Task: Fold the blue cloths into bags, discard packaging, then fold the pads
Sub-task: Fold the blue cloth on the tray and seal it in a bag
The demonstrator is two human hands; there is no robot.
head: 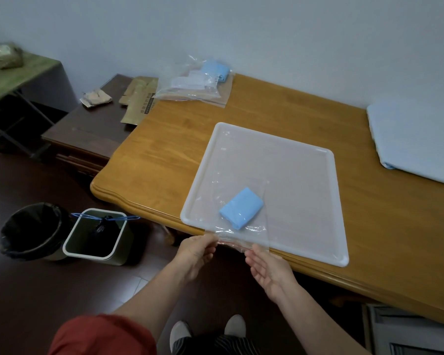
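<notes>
Closest in, 2 pale shoes point(181, 331) are standing on the dark floor point(36, 303), w/ a red sleeve point(100, 334) showing at the bottom. Just above them the L hand point(195, 254) is pinching the near edge of the clear bag point(244, 233). The R hand point(269, 270) is pinching the same edge just beside it, palm turned up. The bag is lying flat, running from the hands onto the white tray point(305, 155). The folded blue cloth point(241, 207) is sitting inside the bag, on the tray's near L part. The tray is resting on the wood table point(164, 155), close to its front edge.

On the floor to the L, a square bin point(87, 254) w/ a blue string across the top is standing right next to a round bin point(5, 242) w/ a black liner.

Farther back, on the table's R side, a stack of pale blue pads point(415, 139) is lying well apart from the tray. At the table's far L corner a pile of clear bags point(190, 90) is lying, w/ a second blue cloth point(215, 69) in it. Past that corner, flat cardboard point(139, 101) is resting on a dark low cabinet point(87, 139). A green-topped table point(18, 75) is standing far L. A plain pale wall point(292, 34) is running behind it all.
</notes>
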